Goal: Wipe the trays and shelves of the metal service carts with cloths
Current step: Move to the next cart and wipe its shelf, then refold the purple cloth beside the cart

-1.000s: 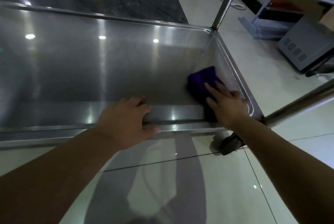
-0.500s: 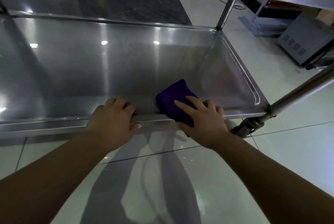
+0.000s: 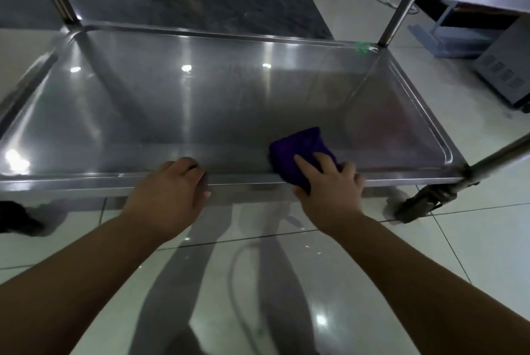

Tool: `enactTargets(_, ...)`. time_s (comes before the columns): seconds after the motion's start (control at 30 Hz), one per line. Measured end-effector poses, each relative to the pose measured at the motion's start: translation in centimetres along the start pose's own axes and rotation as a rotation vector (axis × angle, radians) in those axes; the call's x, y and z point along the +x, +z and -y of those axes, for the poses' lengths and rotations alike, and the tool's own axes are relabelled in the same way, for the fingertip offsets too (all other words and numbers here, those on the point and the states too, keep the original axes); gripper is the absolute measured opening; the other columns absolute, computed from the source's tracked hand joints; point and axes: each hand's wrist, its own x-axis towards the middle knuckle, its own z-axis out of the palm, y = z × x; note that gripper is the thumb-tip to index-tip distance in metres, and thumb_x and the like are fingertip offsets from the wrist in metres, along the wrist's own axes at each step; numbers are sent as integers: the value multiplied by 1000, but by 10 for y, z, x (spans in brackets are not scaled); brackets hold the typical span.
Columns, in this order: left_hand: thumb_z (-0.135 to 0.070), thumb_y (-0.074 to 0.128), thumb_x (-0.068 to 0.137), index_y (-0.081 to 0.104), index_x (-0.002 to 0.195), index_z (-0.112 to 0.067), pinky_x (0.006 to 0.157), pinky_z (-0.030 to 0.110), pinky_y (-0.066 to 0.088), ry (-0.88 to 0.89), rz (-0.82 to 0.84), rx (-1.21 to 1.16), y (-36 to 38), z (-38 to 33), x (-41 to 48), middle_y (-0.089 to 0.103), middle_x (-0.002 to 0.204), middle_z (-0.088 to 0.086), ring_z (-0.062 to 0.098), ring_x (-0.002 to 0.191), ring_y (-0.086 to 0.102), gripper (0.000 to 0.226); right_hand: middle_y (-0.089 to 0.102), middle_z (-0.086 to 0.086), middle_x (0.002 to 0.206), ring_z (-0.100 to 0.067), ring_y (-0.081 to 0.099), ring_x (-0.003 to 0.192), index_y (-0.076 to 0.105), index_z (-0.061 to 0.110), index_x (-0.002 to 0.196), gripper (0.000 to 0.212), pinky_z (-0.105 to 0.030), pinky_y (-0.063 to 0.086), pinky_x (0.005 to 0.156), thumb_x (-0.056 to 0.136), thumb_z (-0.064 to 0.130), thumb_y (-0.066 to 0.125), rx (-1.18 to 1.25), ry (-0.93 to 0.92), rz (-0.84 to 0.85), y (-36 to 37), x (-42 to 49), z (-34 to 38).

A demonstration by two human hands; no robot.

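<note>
head: purple cloth (image 3: 301, 148) in tray (image 3: 172, 114)

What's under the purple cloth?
The cloth lies on the near edge of the tray, with the right hand pressing on top. The metal right beneath is covered.

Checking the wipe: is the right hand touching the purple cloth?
Touching. Head view shows the right hand pressed on the purple cloth at the tray rim.
</note>
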Motion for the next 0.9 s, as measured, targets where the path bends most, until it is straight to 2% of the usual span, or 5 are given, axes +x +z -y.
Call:
enactTargets(0.27,-42,49,90,54,124,-19,91,39,46,-159,72,-28,-17,28,-19,48,129,2,26,113,49,41,32,5,148,-31,37,118,26,40,144,52,-44,33,96,96,40,44,21,-339,44,-12,11,50)
enactTargets(0.43,-42,47,92,45,134,-18,97,41,44,-234,185,-125,-46,7,-43,41,137,3,26,122,44,48,40,7,144,-26,45,120,37,37,141,45,-40,43,96,97,36,46,83,-370,315,-54,-4,41)
enactTargets(0.57,-41,44,93,42,137,-20,99,36,41,-253,249,-175,-85,-21,-72,35,144,-1,23,128,39,49,51,3,125,-24,52,112,44,36,135,38,-39,45,92,97,34,43,35,-346,572,-102,-30,32)
enactTargets(0.7,-41,45,94,49,131,-19,96,36,45,-326,252,-317,-150,-47,-100,42,136,-1,21,118,49,44,49,1,132,-23,50,117,40,34,140,45,-40,42,98,96,36,47,136,-288,757,-168,-63,19)
enactTargets(0.9,-39,45,94,52,129,-18,98,22,35,-381,246,-690,-278,-112,-135,51,131,-1,12,118,49,41,55,11,125,-13,53,109,54,37,125,41,-30,44,94,87,25,63,508,-275,662,-314,-118,8)
